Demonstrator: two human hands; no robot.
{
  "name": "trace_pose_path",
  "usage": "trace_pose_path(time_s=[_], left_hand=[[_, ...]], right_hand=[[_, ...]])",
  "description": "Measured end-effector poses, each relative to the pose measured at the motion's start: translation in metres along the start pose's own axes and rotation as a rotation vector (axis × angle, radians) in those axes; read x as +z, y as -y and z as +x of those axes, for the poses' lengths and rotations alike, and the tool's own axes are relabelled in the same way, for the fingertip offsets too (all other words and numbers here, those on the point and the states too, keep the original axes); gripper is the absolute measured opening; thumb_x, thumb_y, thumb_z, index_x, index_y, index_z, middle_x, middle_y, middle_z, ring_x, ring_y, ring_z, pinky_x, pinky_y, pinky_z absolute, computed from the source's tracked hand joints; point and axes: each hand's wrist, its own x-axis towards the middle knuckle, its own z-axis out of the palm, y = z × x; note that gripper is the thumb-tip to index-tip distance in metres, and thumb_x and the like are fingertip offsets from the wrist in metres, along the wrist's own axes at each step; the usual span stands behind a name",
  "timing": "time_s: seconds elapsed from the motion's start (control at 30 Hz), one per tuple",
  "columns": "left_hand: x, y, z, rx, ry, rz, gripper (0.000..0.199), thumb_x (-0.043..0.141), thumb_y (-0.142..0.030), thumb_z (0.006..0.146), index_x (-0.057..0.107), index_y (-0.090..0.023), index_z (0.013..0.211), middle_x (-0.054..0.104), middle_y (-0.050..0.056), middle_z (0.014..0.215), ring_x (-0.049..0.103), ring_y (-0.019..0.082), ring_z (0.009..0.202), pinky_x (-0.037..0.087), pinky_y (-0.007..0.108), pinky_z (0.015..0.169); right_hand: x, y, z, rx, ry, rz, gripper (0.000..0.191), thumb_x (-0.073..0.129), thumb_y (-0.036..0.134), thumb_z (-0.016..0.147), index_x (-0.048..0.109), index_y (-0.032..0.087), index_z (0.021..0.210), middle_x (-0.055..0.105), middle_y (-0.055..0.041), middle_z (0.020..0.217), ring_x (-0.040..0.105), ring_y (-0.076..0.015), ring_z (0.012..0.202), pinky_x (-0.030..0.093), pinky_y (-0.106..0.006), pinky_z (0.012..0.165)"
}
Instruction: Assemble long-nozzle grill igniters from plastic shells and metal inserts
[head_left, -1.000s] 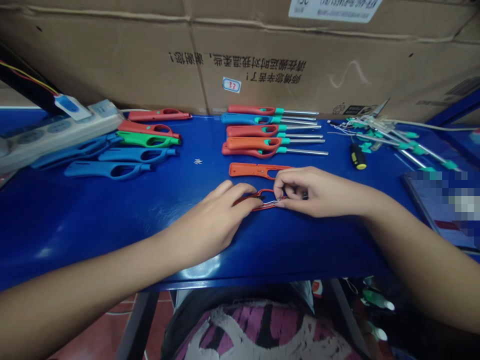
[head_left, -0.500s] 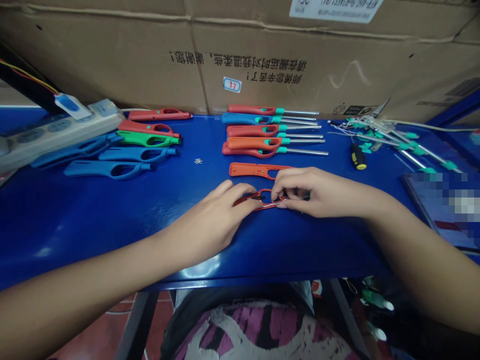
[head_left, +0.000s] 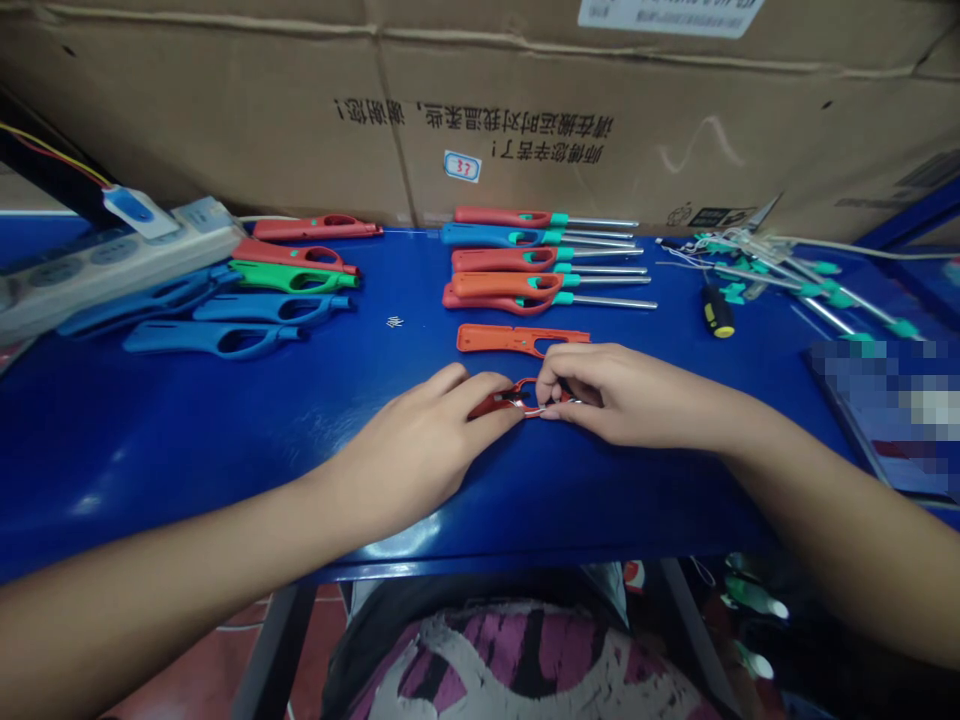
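Note:
On the blue table, both hands work on a red lighter casing [head_left: 529,412] that lies with its inside showing. My left hand [head_left: 439,425] is closed around its left end, fingers and thumb gripping the sides. A thin pale wire runs along the casing's lower edge near the trigger loop, and my right hand [head_left: 611,392] pinches it there with thumb and fingertips. The casing's right end is hidden under that hand. Just behind the hands lies an orange casing half [head_left: 491,340], its right end close to my right knuckles.
Several long-nosed lighters [head_left: 510,286] lie in a stack behind. Coloured casings [head_left: 225,340] and a power strip [head_left: 64,265] are at left, small screws [head_left: 394,322] nearer the middle. A screwdriver [head_left: 718,312] and metal tubes [head_left: 832,300] lie at right. A cardboard box [head_left: 262,120] stands behind.
My right hand has slid slightly left along the red casing, uncovering more of the orange half's right end. My left hand keeps its hold.

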Motion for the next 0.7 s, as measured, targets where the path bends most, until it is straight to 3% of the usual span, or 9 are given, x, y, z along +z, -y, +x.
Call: trace_pose_path(time_s=[0.3,0.53,0.7], left_hand=[[0.0,-0.001,-0.003,0.026,0.004,0.082,0.043,0.05,-0.012,0.098,0.059,-0.019,0.14,0.061,0.011,0.134,0.056,0.027,0.103,0.059,0.041,0.084],[0.0,-0.01,-0.003,0.059,-0.008,0.221,0.04,0.049,-0.013,0.099,0.06,-0.01,0.136,0.067,0.014,0.131,0.062,0.028,0.101,0.061,0.041,0.08],[0.002,-0.015,-0.005,0.074,-0.028,0.303,0.042,0.049,-0.008,0.096,0.059,-0.003,0.137,0.065,0.018,0.135,0.066,0.03,0.106,0.063,0.04,0.082]], right_hand=[[0.0,0.004,0.0,0.072,0.013,-0.037,0.007,0.06,0.026,0.094,0.06,0.019,0.093,0.064,-0.0026,0.09,0.053,-0.0147,0.073,0.037,-0.027,0.064],[0.003,0.002,-0.001,-0.058,-0.012,-0.091,0.008,0.055,0.026,0.098,0.057,0.018,0.095,0.064,-0.0045,0.093,0.055,-0.0161,0.077,0.039,-0.028,0.068],[0.003,-0.001,0.0,-0.071,-0.053,-0.063,0.007,0.055,0.024,0.098,0.058,0.018,0.096,0.063,-0.0021,0.086,0.053,-0.0133,0.071,0.038,-0.026,0.065]])
